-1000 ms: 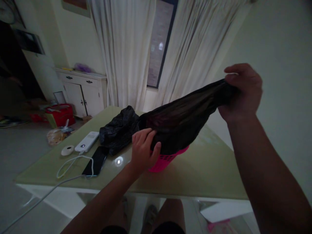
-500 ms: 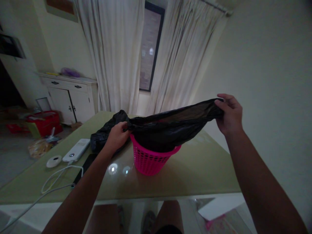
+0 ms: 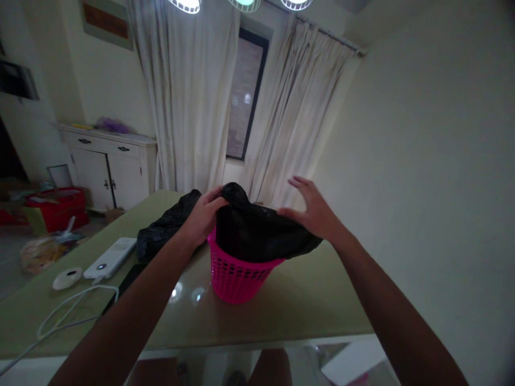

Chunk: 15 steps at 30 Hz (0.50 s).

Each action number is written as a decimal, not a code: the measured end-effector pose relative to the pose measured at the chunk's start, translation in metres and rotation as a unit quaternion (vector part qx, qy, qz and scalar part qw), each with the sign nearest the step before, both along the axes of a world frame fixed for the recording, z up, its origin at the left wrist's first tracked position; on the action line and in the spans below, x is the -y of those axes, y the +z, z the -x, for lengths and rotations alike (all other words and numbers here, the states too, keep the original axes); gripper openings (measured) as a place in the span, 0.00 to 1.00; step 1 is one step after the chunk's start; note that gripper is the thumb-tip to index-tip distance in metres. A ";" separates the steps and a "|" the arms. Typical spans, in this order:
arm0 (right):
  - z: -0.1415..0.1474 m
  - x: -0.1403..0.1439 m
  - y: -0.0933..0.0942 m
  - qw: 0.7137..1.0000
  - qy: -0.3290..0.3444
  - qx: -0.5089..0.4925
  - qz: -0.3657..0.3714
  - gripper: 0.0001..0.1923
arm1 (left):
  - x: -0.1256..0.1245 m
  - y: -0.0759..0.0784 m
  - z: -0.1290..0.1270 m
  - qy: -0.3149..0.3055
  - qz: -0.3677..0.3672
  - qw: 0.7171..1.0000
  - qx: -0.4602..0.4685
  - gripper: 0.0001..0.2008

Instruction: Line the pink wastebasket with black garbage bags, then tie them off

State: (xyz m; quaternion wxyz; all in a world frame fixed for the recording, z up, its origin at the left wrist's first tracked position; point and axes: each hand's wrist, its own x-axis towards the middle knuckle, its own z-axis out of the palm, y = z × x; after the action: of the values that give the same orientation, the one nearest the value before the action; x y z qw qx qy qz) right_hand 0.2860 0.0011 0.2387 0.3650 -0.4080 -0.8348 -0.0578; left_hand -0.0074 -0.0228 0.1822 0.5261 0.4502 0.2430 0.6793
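Note:
A pink perforated basket (image 3: 237, 276) stands upright on the table, with a black garbage bag (image 3: 261, 233) lining it and bulging above its rim. My left hand (image 3: 206, 214) grips the bag's upper edge at the basket's left side, thumb towards the opening. On the right, my right hand (image 3: 316, 212) is open, thumb and fingers spread wide. Its thumb lies at the bag's edge; whether it presses on the plastic I cannot tell. The bag's right part droops outside the basket rim. The basket's inside is hidden by the bag.
Left of the basket lies another bunched black plastic bundle (image 3: 164, 225). A white power bank (image 3: 110, 258) with a cable, a round white object (image 3: 67, 279) and a dark flat object (image 3: 124, 287) are on the green table (image 3: 314, 305). A wall rises at the right.
My right hand has let go of the bag's stretched corner and moved left and lower, fingers now apart. The bag's right side has sunk towards the basket. My left hand still holds the edge.

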 end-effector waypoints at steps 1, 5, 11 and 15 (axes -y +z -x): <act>0.023 0.004 -0.004 0.997 0.064 0.027 0.039 0.54 | 0.003 0.003 -0.006 -0.011 -0.017 1.000 -0.012 0.18; 0.090 -0.011 -0.022 0.961 0.175 0.121 0.179 0.50 | 0.014 0.013 -0.007 -0.046 -0.079 0.995 -0.049 0.17; 0.116 -0.044 -0.023 0.974 0.124 0.060 0.178 0.13 | 0.003 -0.009 0.041 0.095 -0.114 0.988 -0.038 0.28; 0.131 -0.034 -0.017 0.972 0.159 0.122 0.121 0.11 | -0.005 -0.024 0.026 0.081 -0.073 0.980 -0.167 0.33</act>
State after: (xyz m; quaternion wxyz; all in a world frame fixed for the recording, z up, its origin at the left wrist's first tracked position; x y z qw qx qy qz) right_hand 0.1546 0.0350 0.2218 0.2125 -0.3007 -0.9282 0.0530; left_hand -0.0330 -0.0175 0.1582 0.3870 0.5731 0.3129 0.6510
